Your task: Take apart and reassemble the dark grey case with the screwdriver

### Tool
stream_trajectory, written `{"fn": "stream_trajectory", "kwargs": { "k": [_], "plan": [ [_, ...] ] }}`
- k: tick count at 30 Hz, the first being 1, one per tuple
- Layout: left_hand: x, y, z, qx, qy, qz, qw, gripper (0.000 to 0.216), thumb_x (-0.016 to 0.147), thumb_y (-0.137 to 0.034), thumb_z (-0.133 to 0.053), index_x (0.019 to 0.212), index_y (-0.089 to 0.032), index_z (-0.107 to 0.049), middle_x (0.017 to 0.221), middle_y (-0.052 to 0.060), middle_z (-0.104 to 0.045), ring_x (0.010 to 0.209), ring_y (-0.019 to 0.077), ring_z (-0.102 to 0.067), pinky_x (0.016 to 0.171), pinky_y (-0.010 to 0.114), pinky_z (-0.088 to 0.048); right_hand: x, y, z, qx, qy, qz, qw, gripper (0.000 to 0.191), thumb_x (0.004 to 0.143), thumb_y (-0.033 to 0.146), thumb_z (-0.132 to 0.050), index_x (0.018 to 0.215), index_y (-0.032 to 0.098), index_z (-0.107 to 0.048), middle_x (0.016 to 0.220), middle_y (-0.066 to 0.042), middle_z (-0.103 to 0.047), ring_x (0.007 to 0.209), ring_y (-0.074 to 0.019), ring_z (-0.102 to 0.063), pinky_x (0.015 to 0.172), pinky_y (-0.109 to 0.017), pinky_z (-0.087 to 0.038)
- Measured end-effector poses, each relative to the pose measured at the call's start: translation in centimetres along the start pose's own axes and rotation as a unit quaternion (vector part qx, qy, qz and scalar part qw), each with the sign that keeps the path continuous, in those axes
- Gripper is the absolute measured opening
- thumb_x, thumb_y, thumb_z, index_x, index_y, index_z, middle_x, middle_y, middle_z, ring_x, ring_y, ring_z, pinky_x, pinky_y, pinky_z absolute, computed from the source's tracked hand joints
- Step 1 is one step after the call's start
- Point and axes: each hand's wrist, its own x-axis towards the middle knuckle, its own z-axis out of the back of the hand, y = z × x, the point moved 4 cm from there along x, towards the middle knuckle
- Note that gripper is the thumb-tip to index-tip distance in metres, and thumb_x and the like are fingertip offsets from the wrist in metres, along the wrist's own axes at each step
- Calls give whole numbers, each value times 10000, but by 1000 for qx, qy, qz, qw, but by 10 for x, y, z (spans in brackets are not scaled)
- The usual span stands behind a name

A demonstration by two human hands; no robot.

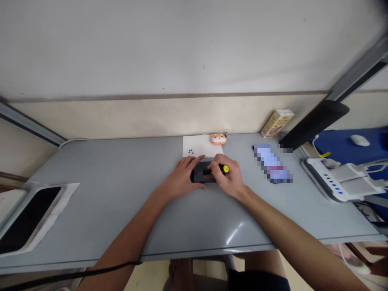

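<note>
A small black box-shaped device (pixel 200 174) lies on the grey table (pixel 121 202) in front of me. My left hand (pixel 182 178) rests on its left end, fingers curved around it and holding it still. My right hand (pixel 226 178) is closed around a screwdriver with a black and yellow handle (pixel 222 169), whose tip points left onto the top of the device. Just behind the device lies a white sheet of paper (pixel 198 146) with a few tiny dark screws (pixel 190 151) on it.
An orange animal-shaped trinket (pixel 218 139) sits at the paper's far corner. A phone (pixel 273 163) lies to the right, a small carton (pixel 277 122) by the wall, a white power strip (pixel 333 182) at the right edge. A tray-like white object (pixel 27 214) sits far left.
</note>
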Motion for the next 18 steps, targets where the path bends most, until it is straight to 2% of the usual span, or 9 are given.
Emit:
{"fn": "stream_trajectory", "kwargs": {
  "k": [7, 12, 18],
  "plan": [
    [-1, -2, 3, 4, 9, 10, 1000, 1080, 715, -542, -878, 1600, -426, -271, 1460, 85, -477, 1373, 365, -446, 1180, 558, -358, 1, -3, 2, 8, 6, -31, 999, 295, 1003, 330, -516, 737, 210, -564, 698, 14, -554, 622, -123, -507, 613, -282, -406],
    [-1, -4, 5, 4, 14, 16, 1000, 1051, 723, -534, -879, 1592, -396, -304, 1447, 94, -484, 1363, 364, -449, 1170, 544, -366, 5, -3, 9, -29, -3, -40, 999, 337, 1002, 351, -501, 703, 206, -558, 648, 20, -529, 588, -118, -463, 583, -278, -377],
    [-1, 1, 1, 16, 10, 2, 1000, 992, 771, -576, -830, 1591, -412, -296, 1448, 65, -509, 1348, 344, -465, 1173, 521, -358, 13, -10, 27, -28, -48, -76, 996, 378, 996, 366, -489, 662, 201, -554, 624, 14, -528, 592, -124, -486, 571, -273, -373]
  ]
}}
